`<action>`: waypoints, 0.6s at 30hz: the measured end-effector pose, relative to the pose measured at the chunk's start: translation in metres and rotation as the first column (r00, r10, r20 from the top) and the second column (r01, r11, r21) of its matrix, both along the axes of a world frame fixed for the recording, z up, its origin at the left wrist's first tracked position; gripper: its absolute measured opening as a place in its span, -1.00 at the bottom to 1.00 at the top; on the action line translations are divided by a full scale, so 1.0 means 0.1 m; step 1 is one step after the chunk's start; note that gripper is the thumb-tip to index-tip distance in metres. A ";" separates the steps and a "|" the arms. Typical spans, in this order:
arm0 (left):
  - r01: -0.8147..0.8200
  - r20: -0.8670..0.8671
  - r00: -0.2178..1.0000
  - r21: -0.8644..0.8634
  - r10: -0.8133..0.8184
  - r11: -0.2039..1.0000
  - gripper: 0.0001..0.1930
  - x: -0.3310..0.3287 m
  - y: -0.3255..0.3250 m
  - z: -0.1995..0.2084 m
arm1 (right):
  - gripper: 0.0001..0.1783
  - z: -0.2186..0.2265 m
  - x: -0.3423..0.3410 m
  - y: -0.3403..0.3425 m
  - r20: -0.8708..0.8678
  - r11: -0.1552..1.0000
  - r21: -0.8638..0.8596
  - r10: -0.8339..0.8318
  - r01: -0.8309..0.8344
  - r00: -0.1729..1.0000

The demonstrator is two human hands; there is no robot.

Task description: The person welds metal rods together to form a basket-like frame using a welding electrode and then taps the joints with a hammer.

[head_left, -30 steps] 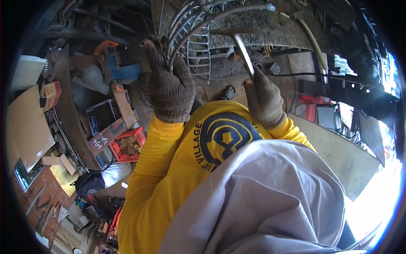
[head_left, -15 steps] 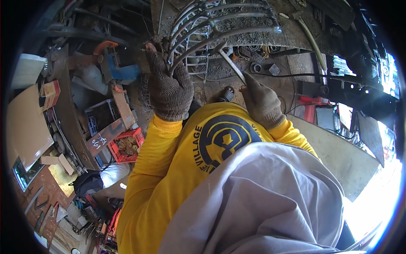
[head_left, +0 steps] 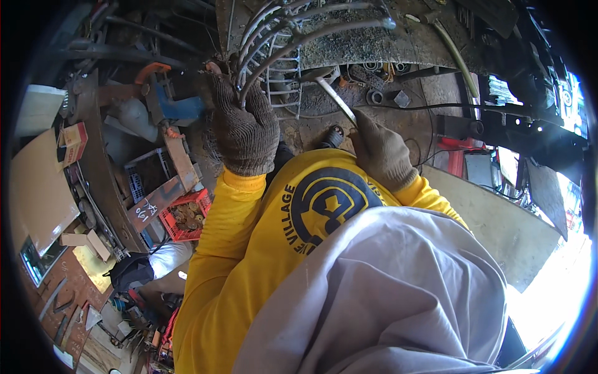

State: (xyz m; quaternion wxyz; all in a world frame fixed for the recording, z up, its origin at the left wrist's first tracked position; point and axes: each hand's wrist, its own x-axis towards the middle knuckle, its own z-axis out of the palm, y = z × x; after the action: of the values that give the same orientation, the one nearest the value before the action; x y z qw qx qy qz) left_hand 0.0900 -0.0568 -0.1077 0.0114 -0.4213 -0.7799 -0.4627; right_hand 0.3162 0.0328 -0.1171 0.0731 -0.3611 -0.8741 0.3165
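Observation:
My left hand (head_left: 246,134), in a brown knitted glove, is closed round the lower end of a metal frame (head_left: 330,31) made of several curved bars. Behind these bars shows a grid of thin rods (head_left: 285,71). A hammer (head_left: 337,100) with a slim metal handle is in my right hand (head_left: 383,153), which wears a similar glove. The hammer's head lies close to the frame's rods; whether it touches them I cannot tell. The fingertips of my left hand are partly hidden behind the bars.
A littered work surface (head_left: 430,47) lies ahead, with a long-handled hammer (head_left: 458,56) on it. To the left are a blue clamp-like tool (head_left: 177,106) and a red crate (head_left: 187,215) of round metal pieces. A cable (head_left: 448,107) runs across at the right. A pale board (head_left: 492,215) stands beside me.
My left hand and the metal frame have shifted slightly left. The hammer and my right hand have also moved a little left, and the hammer's head sits slightly lower in view.

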 end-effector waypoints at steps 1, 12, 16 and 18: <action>0.007 0.004 1.000 -0.007 -0.007 1.000 -0.33 0.00 -0.02 -0.03 | -0.51 0.00 0.01 0.00 -0.051 0.999 0.012 -0.030 0.030 0.998; -0.028 -0.054 0.998 -0.087 0.023 0.996 -0.34 -0.02 -0.06 -0.03 | -0.56 0.14 0.03 -0.03 -0.114 0.984 -0.059 -0.172 0.166 0.978; -0.021 0.084 0.996 -0.008 0.022 1.000 -0.33 0.00 0.01 0.00 | -0.56 0.12 0.03 -0.06 -0.189 0.994 0.058 -0.077 0.089 0.979; -0.016 0.071 0.997 -0.028 0.018 0.999 -0.33 -0.01 0.01 0.00 | -0.56 0.11 0.06 -0.03 -0.073 0.995 -0.012 -0.101 0.100 0.992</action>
State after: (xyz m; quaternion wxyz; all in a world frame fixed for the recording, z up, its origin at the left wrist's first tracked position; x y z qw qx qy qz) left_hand 0.0892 -0.0561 -0.1078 -0.0185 -0.3981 -0.7896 -0.4665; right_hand 0.3226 0.0300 -0.1064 0.1195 -0.3931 -0.8503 0.3288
